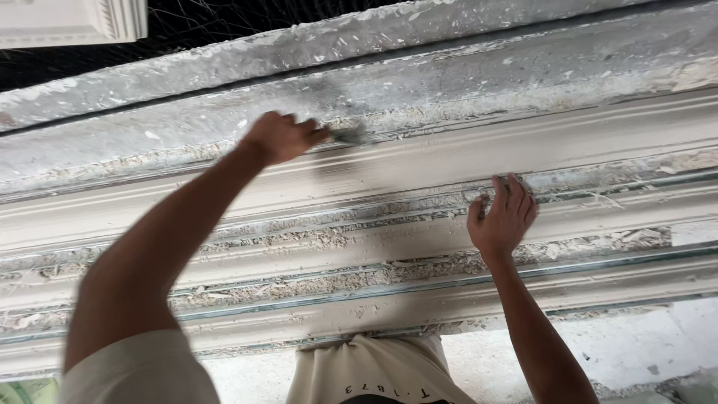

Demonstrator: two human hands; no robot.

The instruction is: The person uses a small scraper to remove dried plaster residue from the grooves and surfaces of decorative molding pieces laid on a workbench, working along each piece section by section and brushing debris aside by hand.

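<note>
Two hands (280, 137) (502, 217) on one plaster moulding (598, 142); possibly one scraper (348, 136).

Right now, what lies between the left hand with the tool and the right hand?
In the head view, only bare smooth plaster moulding lies between left hand and right hand.

Left hand (280, 137) fisted, arm outstretched; right hand (502, 215) flat, fingers spread.
</note>
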